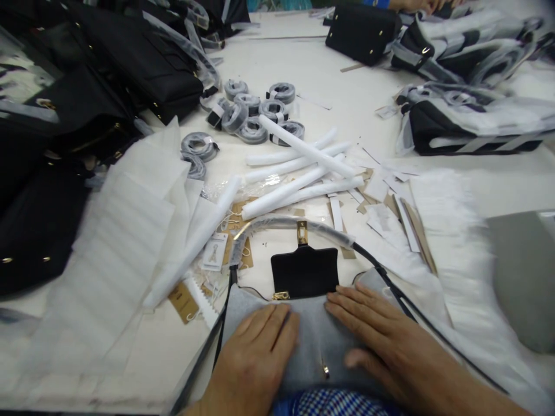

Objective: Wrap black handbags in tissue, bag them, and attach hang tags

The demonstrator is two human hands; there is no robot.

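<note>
A grey handbag (310, 332) lies in front of me, close against my body. Its black flap (306, 270) is folded out away from me, with a gold clasp (302, 232) at its tip. My left hand (255, 352) presses on the left part of the grey panel, fingers side by side and slightly bent. On the right part, my right hand (381, 329) rests flat with fingers stretched out. A gold zip pull (281, 296) shows by the flap, and a small gold fitting (325, 368) sits between my hands. The handle (277, 222), partly wrapped in clear plastic, arches beyond the flap.
White foam rods (299, 185) lie crossed beyond the bag, near coiled wrapped straps (251, 130). Foam sheets (125, 231) and black bags (143, 58) crowd the left. Paper scraps (390, 190) and a grey flat piece (520, 277) lie right. Another person's hand (416, 6) shows at the back.
</note>
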